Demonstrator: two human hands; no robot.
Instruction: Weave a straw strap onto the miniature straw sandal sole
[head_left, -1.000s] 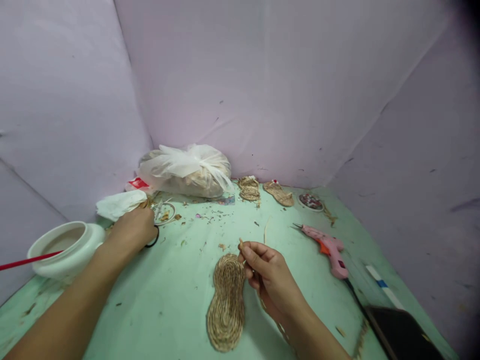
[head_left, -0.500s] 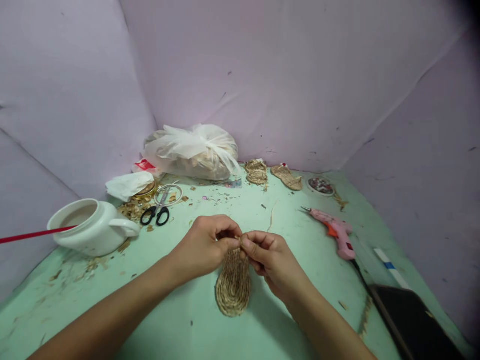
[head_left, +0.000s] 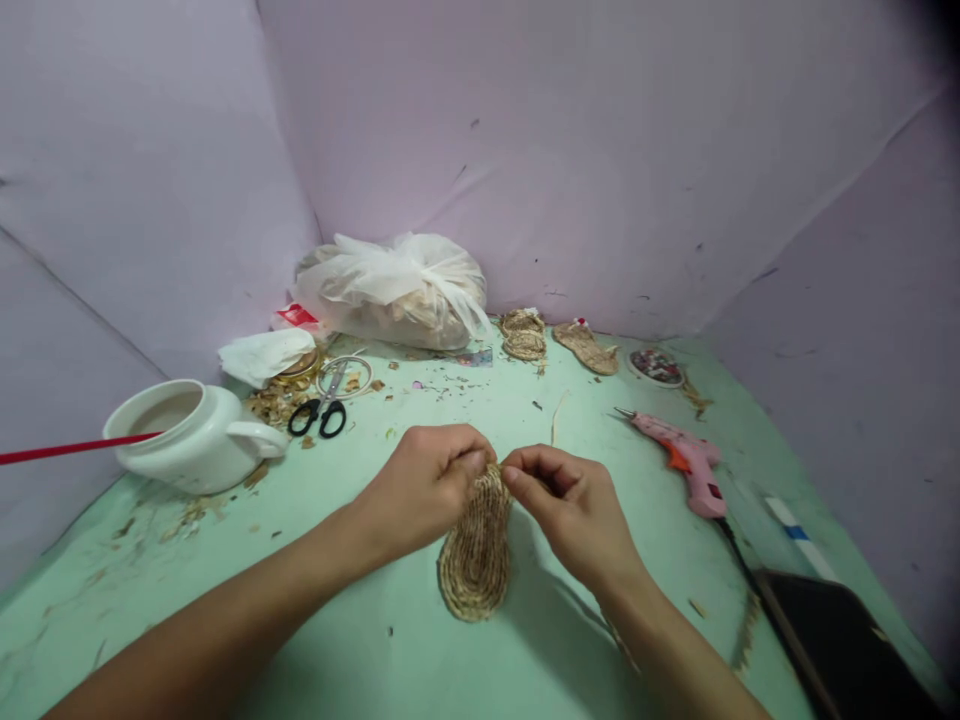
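Observation:
A small woven straw shoe sole [head_left: 476,565] hangs tilted above the table, its coiled rows facing me and its rounded wide end lowest. My left hand [head_left: 439,480] is closed round its top end, thumb pressed against the upper left edge. At the upper right edge of the sole, my right hand [head_left: 574,510] pinches with thumb and forefinger. Whether it grips the rim or a strand there is hidden by the fingertips. A thin braided cord [head_left: 624,645] shows beside my right wrist.
A pink glue gun [head_left: 697,470] lies to the right, near a dark flat pad [head_left: 847,640]. On the left are a white pot [head_left: 217,440] and black-handled scissors [head_left: 322,410]. Behind sit a tied plastic bag [head_left: 405,290], small straw slippers [head_left: 585,348] and a bead dish [head_left: 656,368].
My fingertips have parted slightly at the sole's top end, and more of that end shows. The right hand's pinch has moved onto the upper right edge. The whole view has shifted slightly.

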